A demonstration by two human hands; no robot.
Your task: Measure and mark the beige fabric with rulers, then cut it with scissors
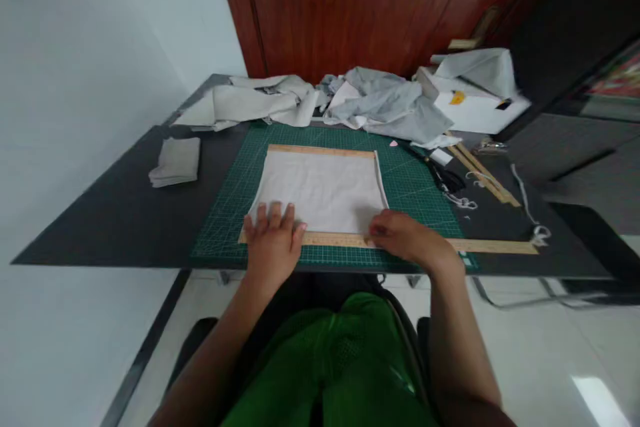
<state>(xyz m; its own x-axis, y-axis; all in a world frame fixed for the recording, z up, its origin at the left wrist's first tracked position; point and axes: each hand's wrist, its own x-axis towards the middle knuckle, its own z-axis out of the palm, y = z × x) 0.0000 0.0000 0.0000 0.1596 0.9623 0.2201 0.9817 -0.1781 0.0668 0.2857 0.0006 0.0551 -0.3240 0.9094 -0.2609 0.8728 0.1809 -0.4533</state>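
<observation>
A white cloth (323,188) lies flat on a green cutting mat (410,190). One wooden ruler (320,150) runs along its far edge. A longer wooden ruler (490,246) lies along its near edge and reaches out to the right. My left hand (273,237) rests flat on the cloth's near left corner and the long ruler, fingers spread. My right hand (403,233) is at the near right corner with its fingers curled together at the cloth's edge and the ruler; what they pinch, if anything, is hidden.
Folded grey cloths (176,161) lie at the left. Loose fabric (385,103) is heaped along the back beside a white box (475,107). Black scissors (445,177), wooden strips (483,170) and white cord (540,235) lie at the right.
</observation>
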